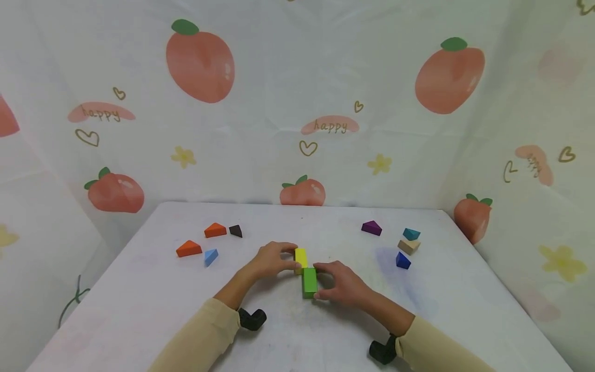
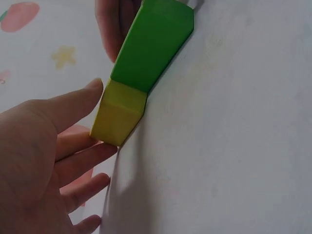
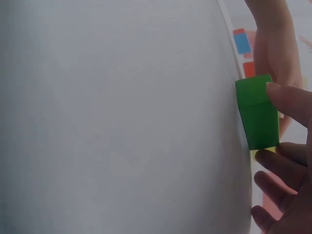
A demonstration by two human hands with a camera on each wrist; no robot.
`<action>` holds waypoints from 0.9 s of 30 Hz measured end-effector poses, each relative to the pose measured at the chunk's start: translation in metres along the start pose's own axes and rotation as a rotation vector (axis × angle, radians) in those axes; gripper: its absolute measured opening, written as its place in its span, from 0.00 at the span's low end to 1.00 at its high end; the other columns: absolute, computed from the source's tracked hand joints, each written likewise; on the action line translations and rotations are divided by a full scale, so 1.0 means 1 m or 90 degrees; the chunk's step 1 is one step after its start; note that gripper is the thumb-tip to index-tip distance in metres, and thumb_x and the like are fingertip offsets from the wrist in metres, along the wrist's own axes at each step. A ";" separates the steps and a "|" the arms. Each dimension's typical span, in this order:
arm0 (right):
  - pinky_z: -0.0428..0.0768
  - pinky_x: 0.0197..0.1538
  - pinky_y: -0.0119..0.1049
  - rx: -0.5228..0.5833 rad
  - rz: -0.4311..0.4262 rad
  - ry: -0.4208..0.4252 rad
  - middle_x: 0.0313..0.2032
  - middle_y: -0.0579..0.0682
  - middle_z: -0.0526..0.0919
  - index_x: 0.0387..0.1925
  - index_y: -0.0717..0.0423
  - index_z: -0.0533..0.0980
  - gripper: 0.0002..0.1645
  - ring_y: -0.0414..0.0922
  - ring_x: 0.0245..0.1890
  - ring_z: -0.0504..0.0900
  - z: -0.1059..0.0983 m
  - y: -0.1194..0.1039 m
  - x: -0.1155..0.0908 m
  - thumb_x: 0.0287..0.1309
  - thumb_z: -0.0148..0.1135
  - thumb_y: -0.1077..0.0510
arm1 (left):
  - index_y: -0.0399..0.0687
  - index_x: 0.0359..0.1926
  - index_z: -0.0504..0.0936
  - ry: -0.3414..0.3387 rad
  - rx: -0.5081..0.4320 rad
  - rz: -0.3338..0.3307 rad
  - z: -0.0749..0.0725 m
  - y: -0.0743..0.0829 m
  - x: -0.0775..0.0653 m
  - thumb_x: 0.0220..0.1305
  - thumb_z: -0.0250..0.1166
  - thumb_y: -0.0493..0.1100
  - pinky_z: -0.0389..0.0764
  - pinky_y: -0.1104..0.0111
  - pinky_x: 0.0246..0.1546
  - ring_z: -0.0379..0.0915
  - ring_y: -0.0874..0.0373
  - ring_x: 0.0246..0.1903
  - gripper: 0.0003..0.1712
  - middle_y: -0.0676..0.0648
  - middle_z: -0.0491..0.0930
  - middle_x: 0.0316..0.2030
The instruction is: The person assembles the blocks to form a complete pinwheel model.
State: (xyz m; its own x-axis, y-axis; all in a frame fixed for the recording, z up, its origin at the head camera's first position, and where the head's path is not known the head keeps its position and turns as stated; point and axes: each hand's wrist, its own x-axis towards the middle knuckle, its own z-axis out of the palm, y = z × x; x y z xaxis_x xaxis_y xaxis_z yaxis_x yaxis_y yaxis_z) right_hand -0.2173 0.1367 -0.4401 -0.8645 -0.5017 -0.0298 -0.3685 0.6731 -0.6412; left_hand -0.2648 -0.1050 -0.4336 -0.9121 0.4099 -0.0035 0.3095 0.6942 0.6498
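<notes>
Near the middle of the table, a yellow block [image 1: 301,257] and a green block [image 1: 310,281] stand against each other, the green one closer to the person. My left hand [image 1: 275,259] pinches the yellow block between thumb and fingers from the left. From the right, my right hand [image 1: 343,283] grips the green block at its two ends. In the left wrist view the yellow block [image 2: 118,113] meets the end of the green block [image 2: 153,44]. The right wrist view shows thumb and fingers on the green block [image 3: 258,112], hiding most of the yellow one.
On the left lie orange triangular blocks [image 1: 189,249], a black block [image 1: 236,231] and a light blue block [image 1: 211,257]. To the right are a purple block [image 1: 372,228], a teal block [image 1: 411,234], a wooden block [image 1: 409,246] and a dark blue block [image 1: 403,261]. A patterned curtain [image 1: 260,155] hangs behind the table.
</notes>
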 end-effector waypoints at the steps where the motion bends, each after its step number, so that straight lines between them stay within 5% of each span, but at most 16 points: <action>1: 0.73 0.59 0.52 0.005 -0.002 0.004 0.58 0.48 0.76 0.65 0.53 0.71 0.41 0.50 0.59 0.71 0.001 0.000 0.000 0.52 0.73 0.46 | 0.47 0.60 0.78 0.006 0.002 0.002 0.000 0.001 0.000 0.58 0.70 0.55 0.61 0.45 0.63 0.68 0.49 0.61 0.32 0.52 0.82 0.50; 8: 0.73 0.58 0.53 0.025 -0.013 0.014 0.57 0.47 0.77 0.63 0.54 0.72 0.39 0.50 0.58 0.72 0.004 -0.005 0.000 0.52 0.73 0.46 | 0.48 0.55 0.81 0.043 0.022 -0.008 0.004 0.005 0.001 0.56 0.71 0.54 0.65 0.45 0.60 0.72 0.49 0.56 0.28 0.53 0.84 0.45; 27: 0.72 0.60 0.54 0.038 0.019 0.041 0.59 0.51 0.76 0.65 0.56 0.70 0.41 0.53 0.60 0.72 0.013 -0.011 -0.001 0.52 0.73 0.46 | 0.48 0.57 0.80 0.044 0.018 -0.026 0.007 0.008 0.002 0.56 0.72 0.55 0.64 0.44 0.59 0.71 0.48 0.56 0.29 0.52 0.84 0.46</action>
State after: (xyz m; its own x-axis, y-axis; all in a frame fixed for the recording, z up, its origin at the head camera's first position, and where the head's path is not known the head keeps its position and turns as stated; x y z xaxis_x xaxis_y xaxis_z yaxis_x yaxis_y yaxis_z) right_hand -0.2076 0.1229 -0.4435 -0.8959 -0.4443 -0.0017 -0.3227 0.6531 -0.6850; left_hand -0.2619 -0.0947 -0.4333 -0.9402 0.3398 0.0236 0.2782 0.7263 0.6285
